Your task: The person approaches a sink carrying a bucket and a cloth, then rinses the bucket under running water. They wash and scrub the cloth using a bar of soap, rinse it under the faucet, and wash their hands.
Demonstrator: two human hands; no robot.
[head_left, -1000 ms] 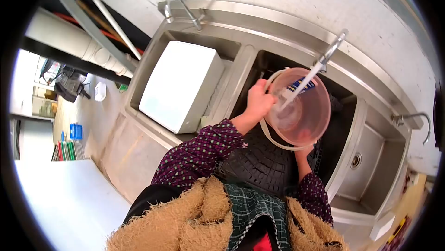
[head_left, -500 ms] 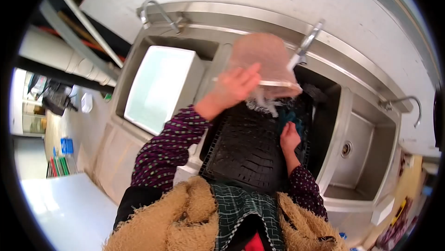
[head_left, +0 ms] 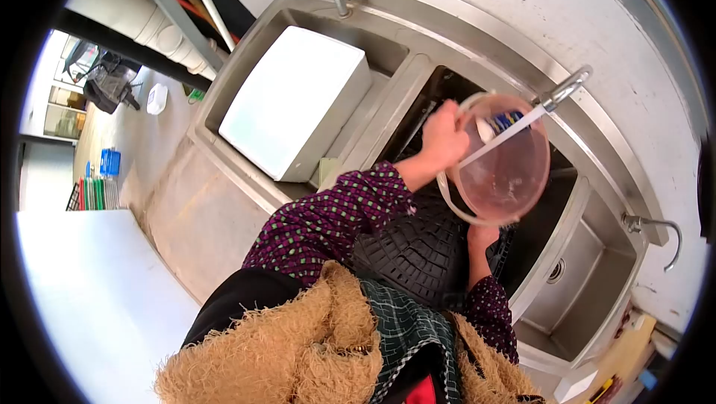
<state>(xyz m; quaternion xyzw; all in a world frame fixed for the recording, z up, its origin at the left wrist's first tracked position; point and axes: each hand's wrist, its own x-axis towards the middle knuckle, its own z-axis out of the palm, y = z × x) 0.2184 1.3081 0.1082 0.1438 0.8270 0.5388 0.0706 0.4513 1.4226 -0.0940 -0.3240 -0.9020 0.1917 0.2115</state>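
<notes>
My left hand grips the rim of a translucent pinkish plastic bucket with a white handle. The bucket's mouth is turned up towards me, and a blue-and-white patterned patch shows near its far side. Water streams from the tap across the bucket's mouth. Below the bucket's near edge is my right hand, its fingers hidden behind the bucket. A wet black slatted plastic crate lies in the middle sink, between my forearms.
On the left, a white tub fills much of another steel sink. A third sink basin with a drain is at right, beside a curved tap. A white surface stands at lower left. The wall runs behind the taps.
The bucket was tipped mouth down, pouring water over the crate; now it is turned mouth up under the tap. The teal cloth-like thing at my right hand is now hidden. My view has turned.
</notes>
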